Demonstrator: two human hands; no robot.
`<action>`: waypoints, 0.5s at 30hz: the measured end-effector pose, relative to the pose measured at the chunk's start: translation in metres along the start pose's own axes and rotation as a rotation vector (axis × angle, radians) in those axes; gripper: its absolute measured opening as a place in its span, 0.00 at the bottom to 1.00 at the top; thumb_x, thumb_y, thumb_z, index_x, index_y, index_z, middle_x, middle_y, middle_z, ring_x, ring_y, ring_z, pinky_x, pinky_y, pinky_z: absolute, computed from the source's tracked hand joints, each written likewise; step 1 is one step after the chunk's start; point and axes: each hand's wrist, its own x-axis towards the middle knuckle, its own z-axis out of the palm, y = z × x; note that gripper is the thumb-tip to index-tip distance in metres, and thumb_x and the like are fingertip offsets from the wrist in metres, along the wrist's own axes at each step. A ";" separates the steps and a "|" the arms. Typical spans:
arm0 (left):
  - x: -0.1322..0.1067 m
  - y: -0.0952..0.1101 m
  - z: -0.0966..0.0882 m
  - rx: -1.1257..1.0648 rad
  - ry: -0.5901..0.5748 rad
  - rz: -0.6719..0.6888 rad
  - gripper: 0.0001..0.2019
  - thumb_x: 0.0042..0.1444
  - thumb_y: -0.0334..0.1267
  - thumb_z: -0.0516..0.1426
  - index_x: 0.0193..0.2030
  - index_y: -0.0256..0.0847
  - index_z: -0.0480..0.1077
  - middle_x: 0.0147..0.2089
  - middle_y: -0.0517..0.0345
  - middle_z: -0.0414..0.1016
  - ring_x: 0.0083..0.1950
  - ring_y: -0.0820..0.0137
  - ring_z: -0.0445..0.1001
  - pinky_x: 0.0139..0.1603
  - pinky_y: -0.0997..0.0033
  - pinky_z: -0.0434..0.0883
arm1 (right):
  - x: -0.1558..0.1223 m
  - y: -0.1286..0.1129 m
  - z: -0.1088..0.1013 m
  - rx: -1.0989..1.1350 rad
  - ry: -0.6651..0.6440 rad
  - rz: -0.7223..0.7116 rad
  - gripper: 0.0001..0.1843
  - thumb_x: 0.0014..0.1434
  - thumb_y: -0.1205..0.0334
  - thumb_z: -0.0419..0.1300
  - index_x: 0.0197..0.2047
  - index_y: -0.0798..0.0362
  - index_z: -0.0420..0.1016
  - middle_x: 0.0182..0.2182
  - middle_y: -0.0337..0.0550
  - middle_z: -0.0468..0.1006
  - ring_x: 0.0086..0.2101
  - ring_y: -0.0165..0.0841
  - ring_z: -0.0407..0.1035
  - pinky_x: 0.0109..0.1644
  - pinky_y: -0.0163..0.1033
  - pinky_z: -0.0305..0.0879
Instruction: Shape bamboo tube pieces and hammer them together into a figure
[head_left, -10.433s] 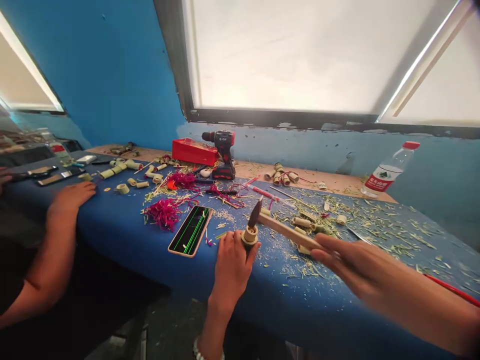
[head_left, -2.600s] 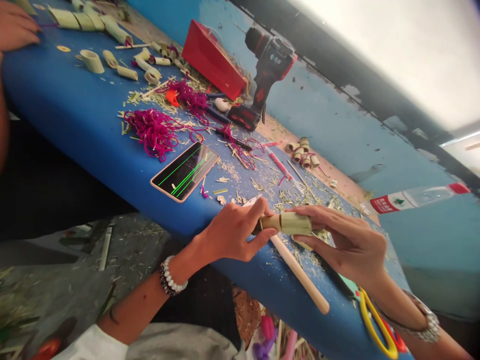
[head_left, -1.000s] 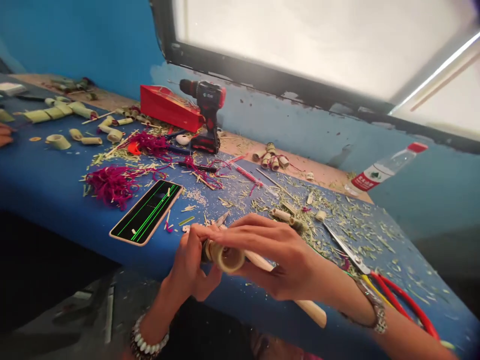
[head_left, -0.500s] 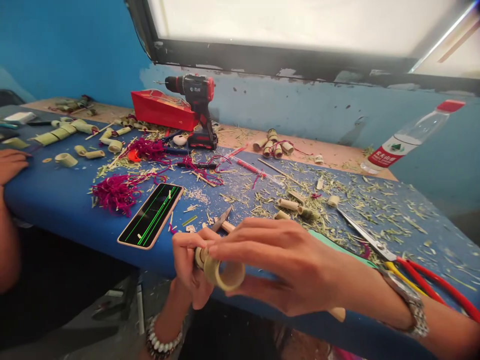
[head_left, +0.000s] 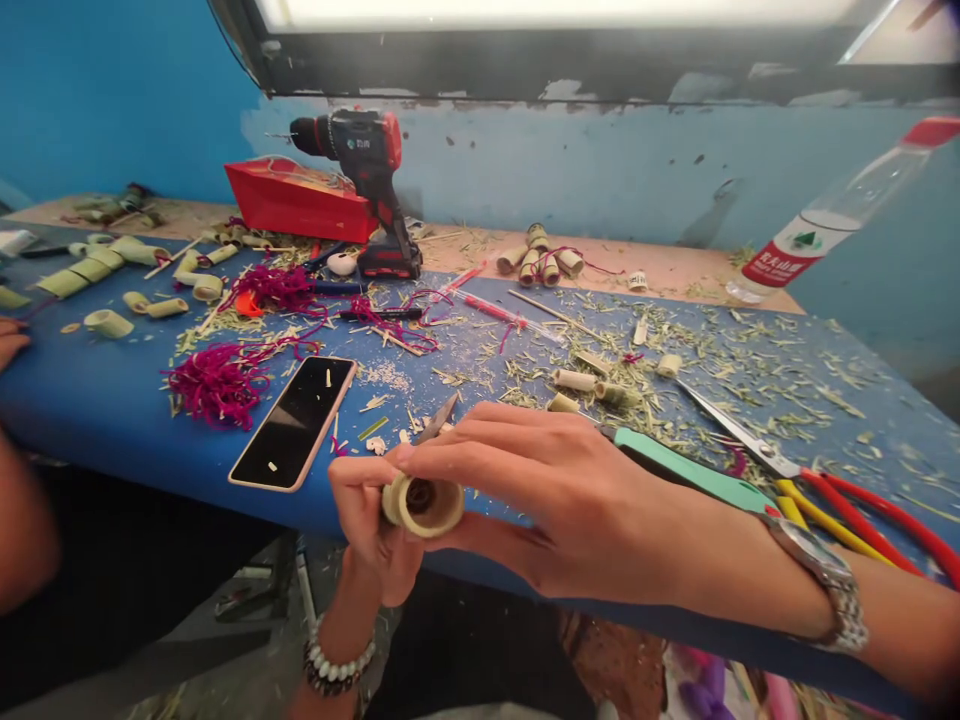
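Observation:
Just past the table's front edge, my left hand [head_left: 370, 515] is closed around a pale bamboo tube piece [head_left: 444, 515]. Its hollow end faces me, and something narrower with a dark middle shows inside it. My right hand [head_left: 559, 490] grips the same piece from the right, with forefinger along the top and thumb below. How far the bamboo reaches into my left palm is hidden by the fingers. Behind the hands lies a pointed blade [head_left: 437, 418], partly covered. A teal-handled tool [head_left: 690, 470] rests beneath my right forearm.
Scissors with red handles [head_left: 757, 455] lie at right, near a water bottle [head_left: 802, 245]. A phone [head_left: 296, 425], purple cord [head_left: 214, 385] and cut bamboo tubes [head_left: 109, 322] are on the blue table. A cordless drill [head_left: 371, 185] stands by a red box [head_left: 300, 205]. Another person's hand [head_left: 11, 340] is at left.
My right hand has brought the wide bamboo piece closer against my left hand, and its opening now faces me more squarely. The phone screen has gone dark. The view has shifted slightly.

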 end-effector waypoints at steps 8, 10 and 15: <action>0.008 0.007 0.004 0.080 0.023 0.201 0.13 0.56 0.45 0.59 0.44 0.45 0.62 0.34 0.62 0.66 0.28 0.72 0.68 0.28 0.69 0.67 | -0.002 0.014 -0.005 0.177 0.009 0.047 0.14 0.64 0.69 0.62 0.53 0.55 0.72 0.43 0.46 0.79 0.42 0.34 0.72 0.47 0.40 0.68; 0.014 0.009 0.007 0.094 0.012 0.192 0.13 0.57 0.44 0.59 0.43 0.44 0.61 0.35 0.61 0.66 0.28 0.73 0.68 0.28 0.70 0.67 | 0.000 0.016 -0.008 0.192 0.009 0.056 0.15 0.63 0.69 0.62 0.53 0.57 0.72 0.42 0.47 0.78 0.41 0.34 0.71 0.46 0.41 0.68; 0.027 0.015 0.012 -0.051 -0.031 0.105 0.14 0.60 0.41 0.57 0.46 0.46 0.54 0.36 0.61 0.70 0.26 0.76 0.68 0.27 0.75 0.66 | -0.001 0.029 -0.012 0.221 0.083 0.137 0.28 0.63 0.69 0.57 0.66 0.54 0.62 0.42 0.45 0.74 0.42 0.34 0.69 0.46 0.42 0.71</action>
